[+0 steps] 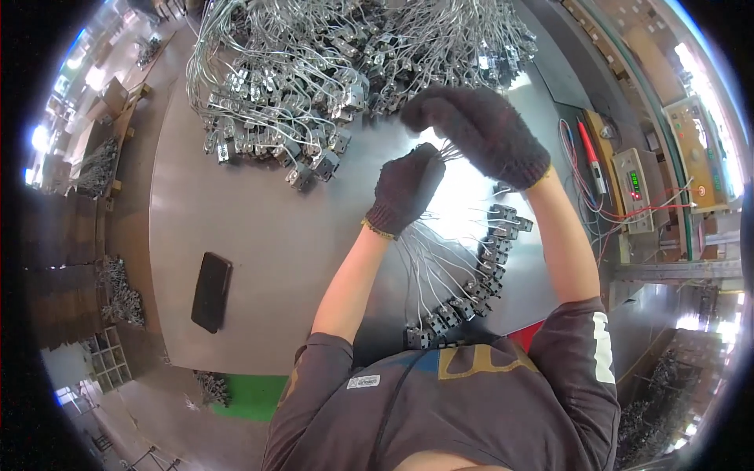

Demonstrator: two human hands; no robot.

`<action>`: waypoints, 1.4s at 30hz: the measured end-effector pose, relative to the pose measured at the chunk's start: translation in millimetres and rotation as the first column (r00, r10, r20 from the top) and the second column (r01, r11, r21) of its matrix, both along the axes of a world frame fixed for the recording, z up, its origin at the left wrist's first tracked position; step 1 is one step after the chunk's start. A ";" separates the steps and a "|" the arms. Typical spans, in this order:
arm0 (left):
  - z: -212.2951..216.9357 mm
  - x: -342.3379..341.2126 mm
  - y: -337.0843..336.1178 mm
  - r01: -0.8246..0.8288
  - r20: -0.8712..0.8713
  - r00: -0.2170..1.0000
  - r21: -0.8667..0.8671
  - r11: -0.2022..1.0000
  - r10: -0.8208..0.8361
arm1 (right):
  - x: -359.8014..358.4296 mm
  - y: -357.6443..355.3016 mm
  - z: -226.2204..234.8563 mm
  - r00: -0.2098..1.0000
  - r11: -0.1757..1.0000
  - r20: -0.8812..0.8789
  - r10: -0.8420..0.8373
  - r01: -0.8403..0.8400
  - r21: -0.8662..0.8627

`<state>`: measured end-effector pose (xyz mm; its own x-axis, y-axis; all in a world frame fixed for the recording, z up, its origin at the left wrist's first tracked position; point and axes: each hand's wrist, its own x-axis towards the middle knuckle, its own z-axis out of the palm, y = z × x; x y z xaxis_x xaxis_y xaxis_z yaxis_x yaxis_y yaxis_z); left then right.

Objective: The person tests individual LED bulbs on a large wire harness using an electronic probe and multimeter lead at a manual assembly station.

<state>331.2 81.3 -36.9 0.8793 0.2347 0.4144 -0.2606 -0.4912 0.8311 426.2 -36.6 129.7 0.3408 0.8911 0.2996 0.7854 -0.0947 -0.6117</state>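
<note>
My left hand (408, 188), in a dark knitted glove, is closed around a bundle of thin grey wires (422, 255). The wires fan out below it toward a curved row of small dark and metallic connector blocks (470, 297) on the table, close to my body. Wire ends stick out of the top of the left fist. Over those ends arches my right hand (481, 132), gloved alike, its fingers stretched leftward with a bright gap beneath them. Whether its palm touches the wire tips is hidden.
A large heap of wired connector blocks (290, 86) covers the far side of the metal table (236, 235). A black phone (211, 292) lies at the left. To the right are a red pen-shaped tool (587, 145), a meter with a lit display (635, 188) and loose cables.
</note>
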 end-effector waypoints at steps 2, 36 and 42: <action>1.1 2.3 -1.2 -0.011 -0.021 1.000 0.007 1.000 0.011 | -18.6 1.9 0.4 0.999 1.000 -0.051 0.007 -0.009 -0.026; 5.8 -5.3 -6.8 0.018 -0.041 0.999 0.109 0.994 -0.014 | -28.9 -21.5 -52.8 0.879 0.880 0.054 -0.474 0.474 0.010; 19.0 -4.2 -10.0 -0.011 0.004 1.000 0.494 0.870 0.011 | -27.5 -33.5 -45.8 0.832 0.878 0.293 -0.471 0.473 0.067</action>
<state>327.0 71.3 -17.9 0.8773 0.0089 0.4798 -0.2535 -0.8404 0.4791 398.7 -70.1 83.9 0.6189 0.6471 0.4451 0.7854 -0.5035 -0.3601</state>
